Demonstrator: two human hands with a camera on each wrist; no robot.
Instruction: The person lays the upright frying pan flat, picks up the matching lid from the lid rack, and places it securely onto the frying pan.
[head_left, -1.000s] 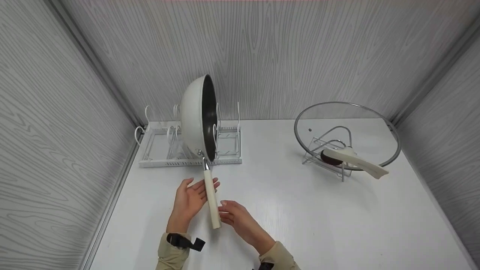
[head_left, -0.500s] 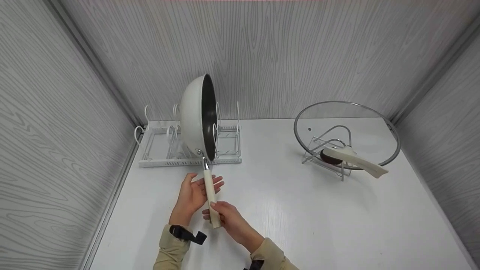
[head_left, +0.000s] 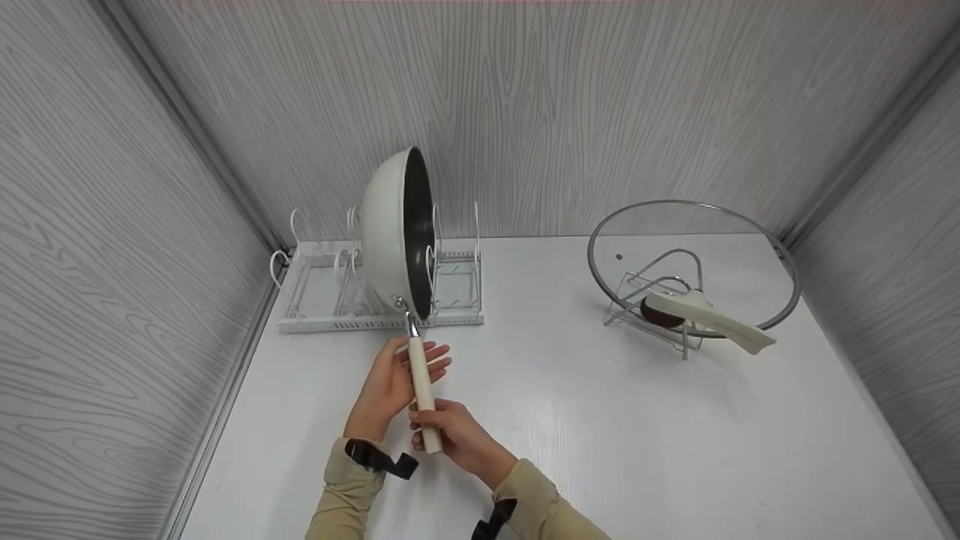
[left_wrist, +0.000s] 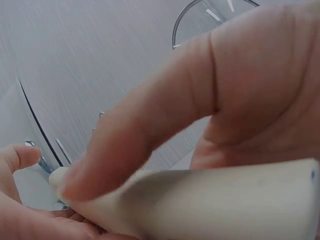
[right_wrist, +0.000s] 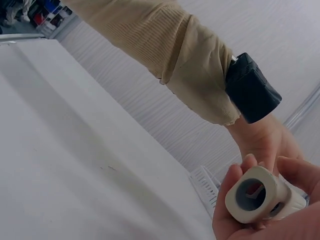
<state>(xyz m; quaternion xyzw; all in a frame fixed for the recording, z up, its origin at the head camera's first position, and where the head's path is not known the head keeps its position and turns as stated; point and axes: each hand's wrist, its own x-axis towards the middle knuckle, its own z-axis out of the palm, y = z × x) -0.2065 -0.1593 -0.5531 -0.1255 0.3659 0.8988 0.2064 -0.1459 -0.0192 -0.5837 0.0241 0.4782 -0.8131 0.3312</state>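
1. White surface (head_left: 600, 435): near its back left corner we see a wire rack (head_left: 307, 326), holding the pan (head_left: 384, 232) on edge, dark inside facing the right edge.
2. Its cream handle (head_left: 421, 367) reaches toward the front edge; our right hand (head_left: 461, 436) grips it near the free end, thumb over it, fingers curled round.
3. Our left hand (head_left: 388, 382) lies behind the handle, nearer the pan, fingers extended; whether they touch it, we cannot tell.
4. Toward the back right corner, a glass lid (head_left: 739, 274) tilts on a metal stand (head_left: 685, 349); a long cream piece (head_left: 724, 324) shows before it, and we cannot tell whether they are joined.
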